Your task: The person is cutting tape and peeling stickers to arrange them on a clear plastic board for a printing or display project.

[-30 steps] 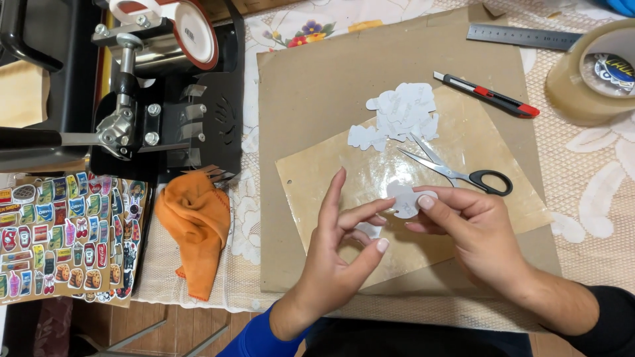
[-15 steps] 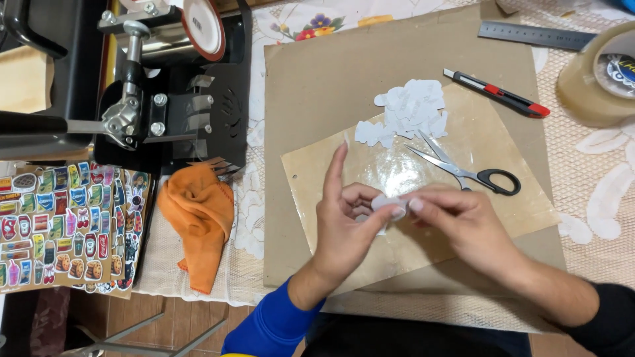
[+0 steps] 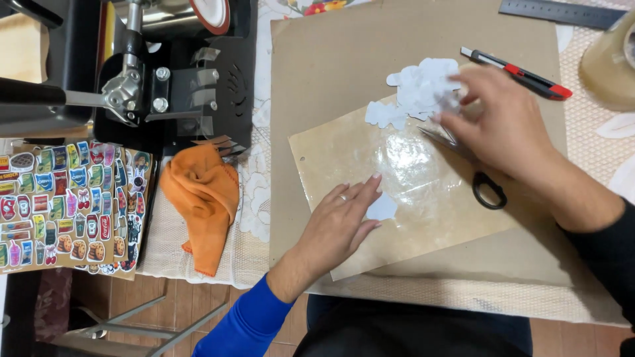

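A small white paper cutout (image 3: 382,207) is pressed flat under the fingertips of the left hand (image 3: 340,225), near the middle of a glossy yellowish sheet (image 3: 410,165). The fingers of that hand are laid out straight and close together, with nothing pinched between them. The glossy sheet is spread on a larger brown cardboard sheet (image 3: 344,66), which covers most of the table.

At the far edge of the glossy sheet, a heap of white paper cutouts (image 3: 417,89) is touched by the right hand (image 3: 503,125). Its fingers are bent down over the right end of the heap; whether a piece is pinched cannot be told. A pair of scissors (image 3: 488,192) with black handles is lain partly under that hand, just right of the sheet's centre. Farther off, a red and black utility knife (image 3: 522,73) is seen beside the heap, a metal ruler (image 3: 562,13) at the far edge, and a roll of tape (image 3: 612,63) at the far right.

To the left, an orange cloth (image 3: 202,198) is crumpled beside the cardboard, with a black press machine (image 3: 172,79) beyond it and a sheet of colourful stickers (image 3: 66,205) at the left edge.
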